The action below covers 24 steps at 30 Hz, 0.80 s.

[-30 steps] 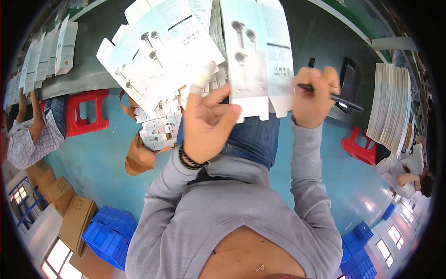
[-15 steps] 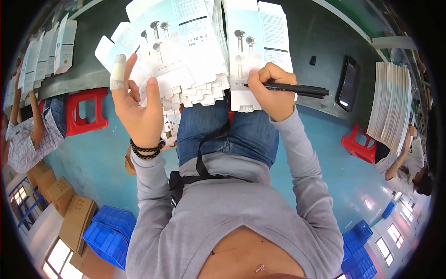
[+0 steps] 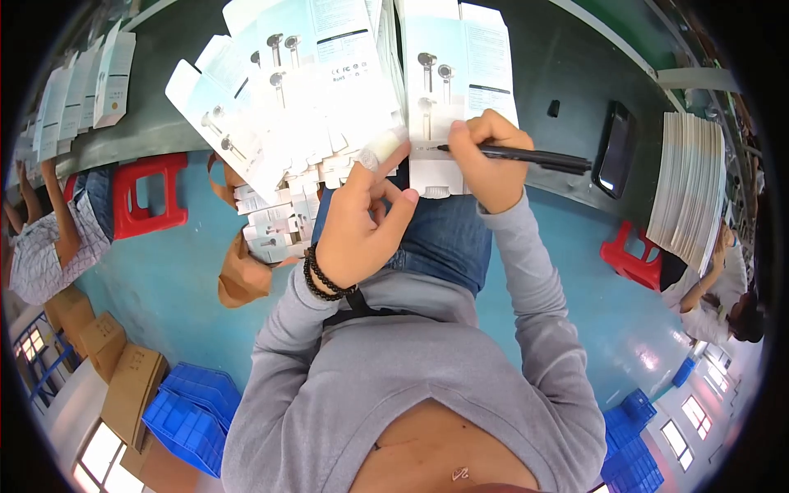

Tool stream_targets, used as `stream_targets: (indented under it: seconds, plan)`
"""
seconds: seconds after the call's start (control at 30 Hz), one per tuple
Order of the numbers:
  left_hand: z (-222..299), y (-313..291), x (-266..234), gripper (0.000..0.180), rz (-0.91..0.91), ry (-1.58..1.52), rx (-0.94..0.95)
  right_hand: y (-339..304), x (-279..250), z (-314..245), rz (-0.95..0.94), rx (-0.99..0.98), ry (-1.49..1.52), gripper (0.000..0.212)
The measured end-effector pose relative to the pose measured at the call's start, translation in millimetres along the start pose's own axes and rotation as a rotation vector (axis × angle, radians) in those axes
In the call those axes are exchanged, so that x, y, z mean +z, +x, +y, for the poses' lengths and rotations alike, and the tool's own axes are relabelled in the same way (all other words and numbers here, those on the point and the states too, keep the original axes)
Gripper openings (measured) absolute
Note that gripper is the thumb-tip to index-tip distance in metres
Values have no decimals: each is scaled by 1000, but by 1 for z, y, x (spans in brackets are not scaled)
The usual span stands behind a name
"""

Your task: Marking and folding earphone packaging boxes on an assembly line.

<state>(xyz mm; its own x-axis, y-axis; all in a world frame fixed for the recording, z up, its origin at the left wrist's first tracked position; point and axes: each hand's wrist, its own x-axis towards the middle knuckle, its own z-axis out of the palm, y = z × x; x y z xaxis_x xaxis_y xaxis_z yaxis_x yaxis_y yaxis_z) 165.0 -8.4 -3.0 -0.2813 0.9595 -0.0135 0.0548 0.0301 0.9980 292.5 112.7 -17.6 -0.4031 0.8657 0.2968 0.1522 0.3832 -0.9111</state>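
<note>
My right hand is closed round a black marker pen. The pen's tip is at the lower part of the top flattened earphone box, on the right-hand pile. My left hand is beside that pile's lower left edge, its wrapped index finger and thumb stretched apart and the other fingers curled. Nothing shows between them; whether the index fingertip touches the box is unclear. Left of this lies a fanned, messy heap of similar printed boxes, overhanging the table's near edge.
On the dark table lie a black phone and a small black piece. A tall sheaf of flat boxes stands at right by another person. Brown bag below the heap; red stools and blue crates on the floor.
My left hand has moved right, from the left heap to the edge of the right-hand pile. My right hand keeps the pen, shifted slightly right.
</note>
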Motion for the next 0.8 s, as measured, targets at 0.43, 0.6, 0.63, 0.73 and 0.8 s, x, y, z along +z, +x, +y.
stream_targets:
  seconds: [0.43,0.6,0.63,0.73,0.8]
  plan:
    - [26,12,27,72,74,-590,-31,7,-43,-18,171,128,790,30]
    - [37,8,-12,77,267,-669,-71,25,-63,-33,310,-124,781,26]
    - [40,6,-17,77,317,-664,-17,26,-62,-35,313,-121,778,26]
    - [47,7,-32,76,393,-309,233,24,-49,-29,371,-52,695,28]
    - [44,7,-43,76,393,-226,278,17,-34,-21,295,-4,564,28]
